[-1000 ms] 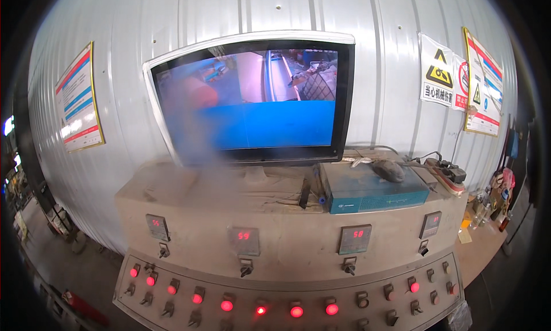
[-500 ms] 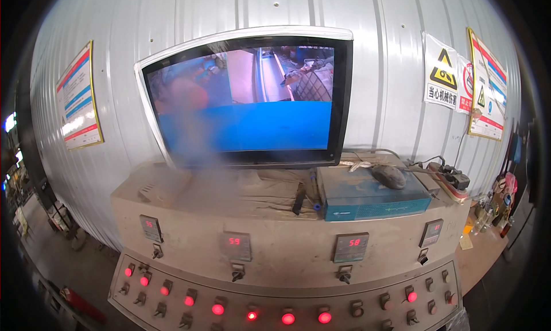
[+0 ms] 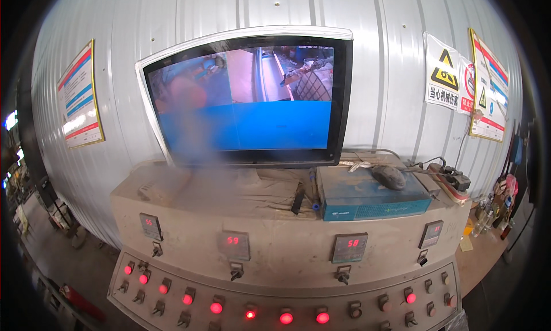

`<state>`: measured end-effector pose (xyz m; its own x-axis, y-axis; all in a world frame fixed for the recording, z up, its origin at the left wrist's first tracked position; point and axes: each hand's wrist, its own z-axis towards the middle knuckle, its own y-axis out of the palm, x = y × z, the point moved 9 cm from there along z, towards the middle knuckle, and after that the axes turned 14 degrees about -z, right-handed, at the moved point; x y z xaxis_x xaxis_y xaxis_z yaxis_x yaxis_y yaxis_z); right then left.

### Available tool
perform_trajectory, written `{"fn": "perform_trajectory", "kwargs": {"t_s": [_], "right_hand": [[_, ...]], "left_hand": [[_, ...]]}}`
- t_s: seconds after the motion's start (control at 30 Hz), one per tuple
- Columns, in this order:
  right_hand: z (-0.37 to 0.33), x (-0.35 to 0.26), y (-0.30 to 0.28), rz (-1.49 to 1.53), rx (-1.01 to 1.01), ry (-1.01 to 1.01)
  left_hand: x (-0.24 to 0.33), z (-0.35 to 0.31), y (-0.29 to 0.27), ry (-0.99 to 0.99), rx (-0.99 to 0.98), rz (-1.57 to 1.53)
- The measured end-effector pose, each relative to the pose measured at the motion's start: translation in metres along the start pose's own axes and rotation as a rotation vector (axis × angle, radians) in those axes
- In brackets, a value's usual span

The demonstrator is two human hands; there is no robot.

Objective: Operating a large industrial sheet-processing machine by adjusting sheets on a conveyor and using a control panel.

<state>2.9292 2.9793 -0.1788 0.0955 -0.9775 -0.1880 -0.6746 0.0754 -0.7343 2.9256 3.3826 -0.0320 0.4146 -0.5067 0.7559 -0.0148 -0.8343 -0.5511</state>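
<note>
Neither of my hands shows in the head view. Before me stands a dusty beige control console. Along its sloping lower panel run several lit red indicator lights and rotary switches. Higher up are several small meters with red digits, among them a meter right of the middle, with a switch under it. On the console top a monitor leans against the wall, its screen showing camera pictures above a blue area. A blurry smear covers part of the screen's left side.
A dusty blue box lies on the console top with a dark computer mouse on it. Cables lead to a power strip. Signs hang on the corrugated metal wall. Bottles stand on a table at right.
The view has shifted very slightly. The picture on the right of the monitor's screen differs a little. Nothing on the console has visibly moved.
</note>
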Motion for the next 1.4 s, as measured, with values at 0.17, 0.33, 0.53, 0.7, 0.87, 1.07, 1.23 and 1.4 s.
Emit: {"fn": "perform_trajectory", "kwargs": {"t_s": [0.17, 0.33, 0.53, 0.7, 0.87, 1.07, 1.23, 1.4], "right_hand": [[-0.002, -0.008, 0.006, -0.034, -0.014, -0.032], [0.023, -0.085, 0.010, -0.215, -0.040, -0.264], [-0.028, -0.149, 0.050, -0.278, 0.003, -0.381], [-0.054, -0.241, 0.081, -0.470, -0.033, -0.538], [-0.084, -0.300, 0.124, -0.615, -0.023, -0.610], [-0.150, -0.397, 0.196, -0.686, -0.002, -0.680], [-0.219, -0.515, 0.264, -0.987, -0.089, -0.808], [-0.262, -0.629, 0.303, -1.262, 0.163, -1.135]], "left_hand": [[-0.032, -0.016, 0.002, -0.042, -0.022, -0.007], [-0.200, -0.124, -0.022, -0.157, -0.004, 0.052], [-0.278, -0.268, 0.022, -0.304, -0.091, 0.028], [-0.298, -0.407, -0.025, -0.655, 0.373, -0.465], [-0.369, -0.547, -0.027, -0.743, 0.638, -0.625], [-0.402, -0.778, -0.108, -0.679, 1.386, -0.561], [-0.453, -0.919, -0.171, -0.519, 1.686, -0.171], [-0.541, -1.010, -0.225, -0.768, 1.603, 0.247]]}}
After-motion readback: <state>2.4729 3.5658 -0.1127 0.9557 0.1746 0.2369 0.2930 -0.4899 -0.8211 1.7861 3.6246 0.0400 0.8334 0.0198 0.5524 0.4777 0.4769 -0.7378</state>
